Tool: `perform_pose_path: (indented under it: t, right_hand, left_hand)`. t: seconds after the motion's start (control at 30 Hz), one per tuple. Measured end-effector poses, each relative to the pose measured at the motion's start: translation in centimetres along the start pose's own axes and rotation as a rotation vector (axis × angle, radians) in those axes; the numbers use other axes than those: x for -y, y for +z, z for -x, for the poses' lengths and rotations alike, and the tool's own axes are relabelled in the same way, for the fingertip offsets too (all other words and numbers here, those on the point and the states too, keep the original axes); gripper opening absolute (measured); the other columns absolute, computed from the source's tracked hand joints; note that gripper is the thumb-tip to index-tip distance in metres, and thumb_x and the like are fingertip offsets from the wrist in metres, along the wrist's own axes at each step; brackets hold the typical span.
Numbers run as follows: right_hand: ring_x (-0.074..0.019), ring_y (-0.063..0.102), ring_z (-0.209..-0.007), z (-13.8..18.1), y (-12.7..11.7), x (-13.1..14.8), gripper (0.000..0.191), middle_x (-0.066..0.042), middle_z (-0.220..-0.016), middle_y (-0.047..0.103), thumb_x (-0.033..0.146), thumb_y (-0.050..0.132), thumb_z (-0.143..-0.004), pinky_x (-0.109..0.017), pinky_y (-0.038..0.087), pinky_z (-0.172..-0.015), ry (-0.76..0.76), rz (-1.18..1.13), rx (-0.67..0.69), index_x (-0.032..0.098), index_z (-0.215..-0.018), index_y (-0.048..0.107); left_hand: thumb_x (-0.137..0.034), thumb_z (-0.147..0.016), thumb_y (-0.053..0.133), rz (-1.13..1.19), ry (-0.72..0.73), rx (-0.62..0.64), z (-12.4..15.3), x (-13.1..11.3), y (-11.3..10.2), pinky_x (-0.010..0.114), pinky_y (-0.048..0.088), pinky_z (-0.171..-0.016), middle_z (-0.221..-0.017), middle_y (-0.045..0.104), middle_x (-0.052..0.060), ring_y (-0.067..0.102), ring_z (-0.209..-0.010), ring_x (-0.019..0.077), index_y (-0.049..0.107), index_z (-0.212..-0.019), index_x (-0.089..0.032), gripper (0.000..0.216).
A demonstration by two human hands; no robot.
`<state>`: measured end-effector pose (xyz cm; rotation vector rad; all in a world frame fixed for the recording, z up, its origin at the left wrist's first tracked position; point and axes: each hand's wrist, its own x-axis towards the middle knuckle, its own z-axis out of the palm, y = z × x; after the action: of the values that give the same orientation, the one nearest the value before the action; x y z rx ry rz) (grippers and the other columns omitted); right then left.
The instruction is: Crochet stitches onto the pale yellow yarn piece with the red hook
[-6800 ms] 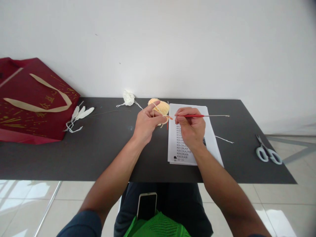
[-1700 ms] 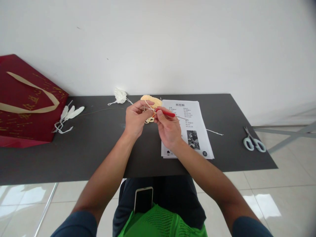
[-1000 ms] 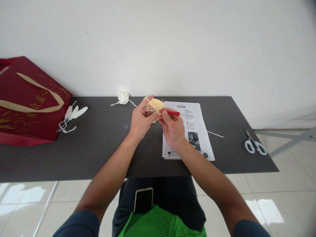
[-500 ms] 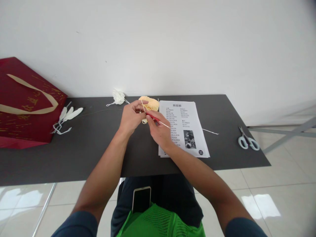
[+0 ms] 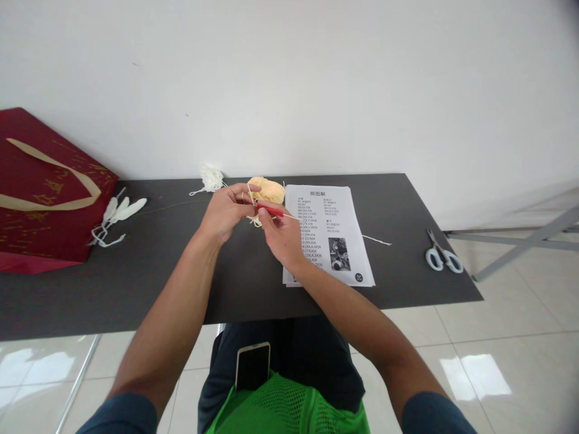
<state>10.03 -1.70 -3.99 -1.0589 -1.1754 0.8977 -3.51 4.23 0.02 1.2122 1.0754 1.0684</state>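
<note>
My right hand [image 5: 281, 238] is closed around a crochet hook [image 5: 271, 209] with a red handle; its thin pale shaft sticks out to the right. Close beside it, my left hand [image 5: 226, 211] is pinched, with a strand of pale yellow yarn [image 5: 251, 194] running over its index finger. What the left fingertips grip, where they meet the hook's tip, is mostly hidden. Just behind the hands lies a ball of yellow yarn [image 5: 266, 188]. Some loose yellow yarn [image 5: 256, 221] shows under the fingers.
Printed sheets [image 5: 346, 223] lie right of my hands on the dark table [image 5: 158, 289]. Scissors [image 5: 441, 253] rest near its right end. A white yarn bundle [image 5: 211, 179] sits by the wall. White crocheted pieces [image 5: 120, 211] lie beside a red bag [image 5: 45, 193]. A phone [image 5: 253, 366] is on my lap.
The whole view has shifted, so the table and its things appear slightly further left. The hook has turned in my right hand, and more of its red handle shows.
</note>
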Motion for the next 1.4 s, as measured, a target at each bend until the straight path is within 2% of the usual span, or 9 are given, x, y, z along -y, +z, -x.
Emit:
perform_pose_path:
  t: [0.1, 0.33, 0.63, 0.8, 0.93, 1.07, 1.27, 1.4]
  right_hand:
    - [-0.0186, 0.073, -0.095, -0.2, 0.3, 0.2, 0.028, -0.003, -0.107, 0.080, 0.047, 0.062, -0.095, -0.031, 0.059, -0.081, 0.067, -0.039, 0.016, 0.029, -0.110, 0.078]
    - [-0.0146, 0.068, -0.068, -1.5, 1.2, -0.2, 0.031, -0.001, -0.078, 0.076, 0.053, 0.065, -0.091, -0.029, 0.054, -0.067, 0.165, -0.029, -0.020, 0.025, -0.094, 0.080]
    - [-0.0106, 0.063, -0.066, -3.3, 3.1, -0.5, 0.028, 0.000, -0.083, 0.074, 0.044, 0.078, -0.078, -0.024, 0.051, -0.059, 0.341, -0.432, -0.112, 0.022, -0.096, 0.077]
    - [-0.0099, 0.061, -0.064, -3.7, 3.5, -0.5, 0.027, 0.003, -0.078, 0.071, 0.042, 0.082, -0.075, -0.025, 0.050, -0.060, 0.326, -0.498, -0.095, 0.023, -0.094, 0.075]
    - [-0.0093, 0.059, -0.064, -3.4, 3.1, -0.4, 0.026, 0.004, -0.076, 0.070, 0.040, 0.084, -0.072, -0.025, 0.049, -0.060, 0.319, -0.576, -0.065, 0.023, -0.088, 0.074]
    - [-0.0100, 0.058, -0.065, -3.0, 2.8, 0.2, 0.029, 0.003, -0.079, 0.070, 0.043, 0.086, -0.070, -0.026, 0.049, -0.059, 0.356, -0.591, -0.039, 0.023, -0.089, 0.075]
    - [-0.0107, 0.057, -0.065, -2.0, 3.0, 0.8, 0.024, 0.003, -0.073, 0.067, 0.042, 0.084, -0.073, -0.026, 0.046, -0.057, 0.346, -0.600, -0.001, 0.024, -0.087, 0.076]
    - [-0.0101, 0.056, -0.063, -1.8, 3.0, 0.8, 0.024, 0.004, -0.071, 0.065, 0.043, 0.083, -0.073, -0.026, 0.046, -0.057, 0.333, -0.596, -0.010, 0.024, -0.084, 0.075]
  left_hand:
    - [-0.005, -0.052, 0.072, 0.009, -0.007, 0.002, 0.0, 0.2, -0.5, 0.019, 0.031, -0.045, -0.066, 0.069, -0.001, 0.050, -0.048, 0.0072, 0.078, -0.098, -0.016, 0.047]
    - [-0.006, -0.053, 0.074, 0.106, -0.003, -0.014, -0.3, 0.9, -1.0, 0.018, 0.032, -0.045, -0.069, 0.070, 0.000, 0.052, -0.049, 0.0067, 0.077, -0.097, -0.016, 0.045]
    - [-0.011, -0.056, 0.080, 0.200, 0.010, -0.068, -1.2, 1.2, -1.0, 0.019, 0.032, -0.045, -0.073, 0.069, 0.000, 0.052, -0.052, 0.0063, 0.076, -0.096, -0.015, 0.041]
    - [-0.011, -0.059, 0.080, 0.200, 0.070, -0.084, -1.1, 1.3, -1.4, 0.019, 0.031, -0.045, -0.071, 0.065, -0.002, 0.049, -0.052, 0.0055, 0.076, -0.099, -0.016, 0.040]
    - [-0.012, -0.060, 0.081, 0.243, 0.089, -0.124, -0.3, 1.7, -1.2, 0.019, 0.033, -0.047, -0.076, 0.069, -0.001, 0.055, -0.056, 0.0069, 0.075, -0.102, -0.017, 0.043]
    - [-0.012, -0.062, 0.080, 0.290, 0.127, -0.152, 0.6, 1.9, -0.6, 0.021, 0.044, -0.054, -0.080, 0.069, -0.002, 0.060, -0.060, 0.0088, 0.073, -0.108, -0.019, 0.048]
    - [-0.010, -0.064, 0.079, 0.251, 0.233, -0.180, 1.5, 1.8, -0.4, 0.021, 0.046, -0.057, -0.078, 0.068, -0.003, 0.061, -0.061, 0.0089, 0.068, -0.122, -0.019, 0.060]
    - [-0.012, -0.067, 0.079, 0.260, 0.248, -0.165, 1.8, 1.8, -0.4, 0.023, 0.049, -0.059, -0.081, 0.068, -0.003, 0.062, -0.063, 0.0097, 0.066, -0.127, -0.020, 0.062]
